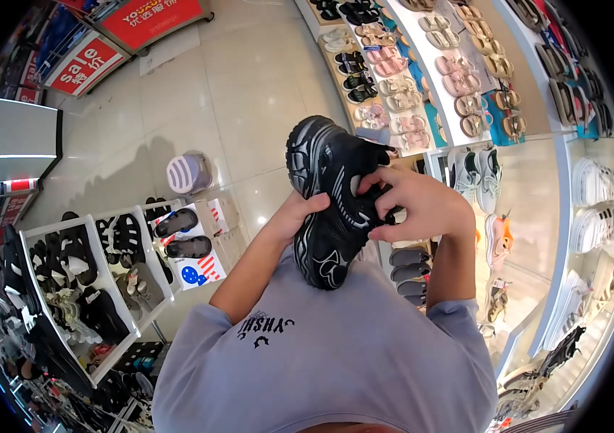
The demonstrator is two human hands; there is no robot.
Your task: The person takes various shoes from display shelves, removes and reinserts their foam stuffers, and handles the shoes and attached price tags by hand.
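A black sneaker [332, 195] with grey-silver line patterns is held up in front of my chest, its sole edge toward the left. My left hand [298, 215] grips it from the left, the thumb lying across its side. On the other side, my right hand [411, 204] has its fingers bent at the shoe's laces and opening, the index finger and thumb reaching onto it. What exactly those fingertips pinch is too small to make out. The palm side of my left hand is hidden behind the shoe.
White shelves with sandals [400, 86] rise ahead right, and a glass-fronted rack with white sneakers [594, 180] stands at the right. A low shoe rack [105, 281] is at the left. A striped round stool [189, 173] stands on the tiled floor [238, 94]. Red sale signs [85, 65] hang upper left.
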